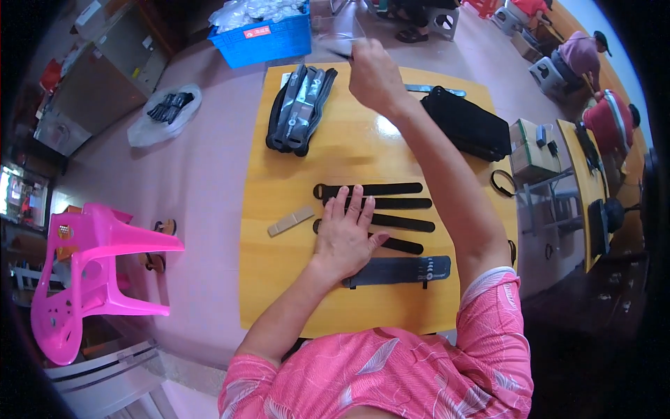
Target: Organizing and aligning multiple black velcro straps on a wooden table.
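My left hand (345,237) lies flat with its fingers spread over several black straps (401,204), which are laid out in rows, at least one with a loop at its left end. Just below them is a dark grey printed sleeve (401,271), its left part close to my thumb. My right hand (375,75) is lifted over the far side of the table, fingers curled closed. A thin dark end and something clear show beside its fingers; what it grips cannot be made out. A beige flat strip (290,221) lies left of the straps.
On the yellow table (279,293) are bundled grey sleeves (300,112) and a black stack (466,124). A blue crate (262,42) of plastic bags stands beyond. A pink stool (91,258) and a bag of black items (167,112) are left. Other people sit far right.
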A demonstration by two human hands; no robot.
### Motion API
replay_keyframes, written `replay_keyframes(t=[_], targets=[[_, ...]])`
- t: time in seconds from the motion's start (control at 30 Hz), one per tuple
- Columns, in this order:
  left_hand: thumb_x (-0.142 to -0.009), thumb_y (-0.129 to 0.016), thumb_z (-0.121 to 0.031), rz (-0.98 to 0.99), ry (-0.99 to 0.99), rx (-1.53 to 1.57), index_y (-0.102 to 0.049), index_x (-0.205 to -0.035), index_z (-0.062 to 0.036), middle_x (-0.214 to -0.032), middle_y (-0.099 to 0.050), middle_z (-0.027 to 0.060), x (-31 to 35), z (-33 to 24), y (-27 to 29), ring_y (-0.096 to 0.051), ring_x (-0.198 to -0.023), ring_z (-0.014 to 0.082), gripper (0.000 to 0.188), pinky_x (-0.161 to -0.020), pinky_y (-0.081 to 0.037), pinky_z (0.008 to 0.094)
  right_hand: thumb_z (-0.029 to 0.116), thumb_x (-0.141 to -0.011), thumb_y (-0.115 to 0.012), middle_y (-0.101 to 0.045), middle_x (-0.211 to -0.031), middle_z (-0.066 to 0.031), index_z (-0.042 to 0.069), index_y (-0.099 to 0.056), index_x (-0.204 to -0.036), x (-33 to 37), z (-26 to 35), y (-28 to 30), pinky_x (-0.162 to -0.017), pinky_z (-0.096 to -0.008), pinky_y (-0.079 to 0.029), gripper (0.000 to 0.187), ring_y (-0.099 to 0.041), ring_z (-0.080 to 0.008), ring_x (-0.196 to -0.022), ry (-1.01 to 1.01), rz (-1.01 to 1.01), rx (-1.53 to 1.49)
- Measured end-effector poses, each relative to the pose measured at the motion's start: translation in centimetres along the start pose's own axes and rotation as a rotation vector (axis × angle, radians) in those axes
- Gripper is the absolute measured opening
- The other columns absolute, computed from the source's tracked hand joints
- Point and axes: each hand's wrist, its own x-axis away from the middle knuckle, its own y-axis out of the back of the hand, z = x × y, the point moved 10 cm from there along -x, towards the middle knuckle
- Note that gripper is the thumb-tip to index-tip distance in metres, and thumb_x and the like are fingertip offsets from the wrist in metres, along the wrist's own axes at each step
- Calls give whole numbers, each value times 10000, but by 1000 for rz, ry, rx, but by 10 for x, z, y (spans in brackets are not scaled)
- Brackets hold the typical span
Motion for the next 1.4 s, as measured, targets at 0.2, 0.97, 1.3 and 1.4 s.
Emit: replay_keyframes(t=[0.2, 0.97, 1.3, 1.4], targets=[[-859, -639, -233, -322, -56, 186, -542, -1225, 17, -1303, -511, 221, 3, 14, 39, -490, -1177, 402, 453, -1004, -391, 488, 60, -930, -514, -595, -676, -187, -6, -428, -926, 55, 46, 80, -595, -411, -490, 108, -645, -382, -706, -18, 190, -417], [-904, -605, -43, -79, 836, 1522, -627, -984, 11, -799, -650, 58, 170, -9, 6, -604, -628, 90, 100, -546, -456, 196, 46, -844, -645, -641, -897, -150, -30, -607, -989, 370, 24, 154, -703, -310, -498, 168, -642, -263, -829, -635, 928, -662], [-905, -607, -22, -100, 912, 1486, -612, -973, 20, -816, -643, 85, 169, -6, -3, -591, -606, 113, 80, -542, -466, 219, 48, -870, -630, -568, -726, 9, 0, -624, -884, 398, -32, 155, -591, -223, -409, 51, -493, -53, -686, -1046, 706, -842], [-891, -645, -29, -146, 710, 1173, -636, -987, 35, -811, -641, 53, 160, 2, 11, -582, -653, 74, 115, -579, -462, 210, 76, -862, -651, -554, -684, 21, -3, -617, -845, 393, -45, 158, -558, -233, -399, 87, -486, -56, -650, -1084, 612, -687]])
